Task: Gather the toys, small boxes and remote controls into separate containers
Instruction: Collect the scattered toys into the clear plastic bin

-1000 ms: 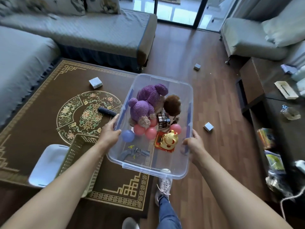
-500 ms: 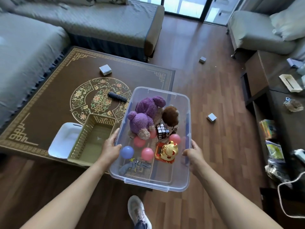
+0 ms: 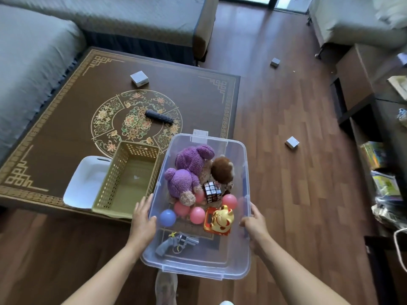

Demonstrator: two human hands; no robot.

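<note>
Clear bin [image 3: 246,168] carried backward, now just right of yellow basket [image 3: 105,190]

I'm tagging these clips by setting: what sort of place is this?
Most likely a home living room: a grey upholstered sofa borders a brown patterned rug on wooden plank flooring, with a black remote control on it.

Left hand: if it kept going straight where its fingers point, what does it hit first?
Likely the beige basket: the left hand, gripping the left wall of the clear bin, points forward, and the basket's near corner lies just ahead. Their relative height is unclear.
</note>
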